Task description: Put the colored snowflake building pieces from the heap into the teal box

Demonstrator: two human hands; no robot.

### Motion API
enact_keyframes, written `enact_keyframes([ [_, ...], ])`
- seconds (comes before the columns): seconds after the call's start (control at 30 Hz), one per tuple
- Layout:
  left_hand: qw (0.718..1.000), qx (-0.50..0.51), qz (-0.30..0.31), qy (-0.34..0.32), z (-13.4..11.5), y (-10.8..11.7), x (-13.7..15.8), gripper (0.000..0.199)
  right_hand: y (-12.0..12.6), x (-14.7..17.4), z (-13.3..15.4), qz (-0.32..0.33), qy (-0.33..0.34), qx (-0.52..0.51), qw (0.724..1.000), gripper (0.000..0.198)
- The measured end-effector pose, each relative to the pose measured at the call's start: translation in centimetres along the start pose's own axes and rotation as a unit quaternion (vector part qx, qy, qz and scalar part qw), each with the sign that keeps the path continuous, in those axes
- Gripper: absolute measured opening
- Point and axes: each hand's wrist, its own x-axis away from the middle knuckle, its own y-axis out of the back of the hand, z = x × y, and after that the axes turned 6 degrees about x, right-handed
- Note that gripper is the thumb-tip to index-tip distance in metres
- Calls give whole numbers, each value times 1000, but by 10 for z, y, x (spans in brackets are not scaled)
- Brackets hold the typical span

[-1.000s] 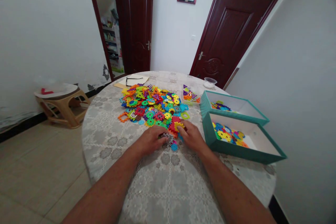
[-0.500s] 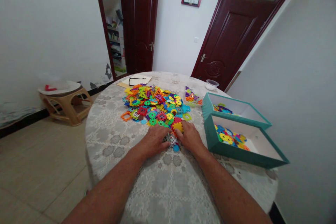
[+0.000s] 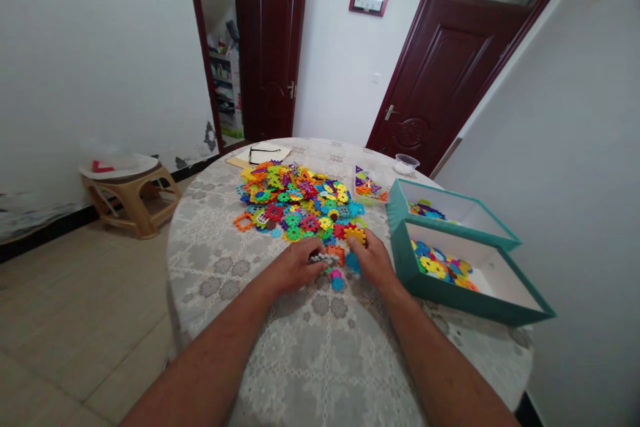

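My left hand (image 3: 300, 265) is closed on a grey toothed plastic building piece (image 3: 325, 258), pinched between thumb and fingers. Between the thumb and fingers of my right hand (image 3: 369, 255) is a yellow square toothed piece (image 3: 355, 235). An orange piece (image 3: 337, 253) lies between the hands, and a blue piece (image 3: 353, 263) rests beside my right thumb. Nearer me are a pink piece (image 3: 336, 274) and a small blue flower-shaped piece (image 3: 337, 284). Just beyond both hands spreads a big heap of colourful interlocking pieces (image 3: 295, 197).
At the right stand two green-edged boxes (image 3: 463, 300) with more pieces inside. A clear tray of triangular pieces (image 3: 370, 183) and a clear bowl (image 3: 406, 162) are farther back. Glasses (image 3: 263, 151) lie on paper at the far left. The round table has a patterned cloth (image 3: 320, 360).
My hands have moved apart. The grey piece is now tilted up in my left hand, and the yellow piece has shifted right with my right hand, exposing the orange and blue pieces.
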Motion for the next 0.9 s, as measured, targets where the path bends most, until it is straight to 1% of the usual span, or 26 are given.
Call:
enact_keyframes([
  [0.07, 999, 25, -41, 23, 1, 1, -2, 17, 5, 2, 0, 13, -25, -29, 999, 26],
  [0.1, 997, 32, -60, 35, 2, 2, -3, 19, 7, 4, 1, 22, -27, -43, 998, 25],
  [0.17, 994, 36, -89, 54, 5, 2, -5, 22, 9, 8, 5, 43, -12, -72, 996, 25],
  [0.23, 992, 38, -104, 61, 8, 2, -6, 25, 9, 13, 10, 71, 16, -111, 991, 32],
  [0.3, 992, 45, -103, 57, 9, 2, -7, 27, 6, 17, 16, 97, 37, -142, 984, 38],
  [0.37, 993, 58, -93, 53, 8, 1, -7, 28, 1, 21, 20, 111, 42, -156, 981, 40],
  [0.5, 994, 76, -64, 43, 5, -1, -7, 32, -12, 25, 23, 144, 4, -196, 970, 40],
  [0.63, 994, 80, -68, 39, 7, -3, -7, 34, -18, 26, 23, 185, -29, -248, 950, 34],
  [0.7, 993, 80, -76, 45, 8, -3, -8, 33, -20, 25, 24, 190, -40, -283, 939, 33],
  [0.9, 990, 49, -116, 64, 7, 2, -10, 37, -23, 24, 20, 173, -62, -372, 910, 33],
])
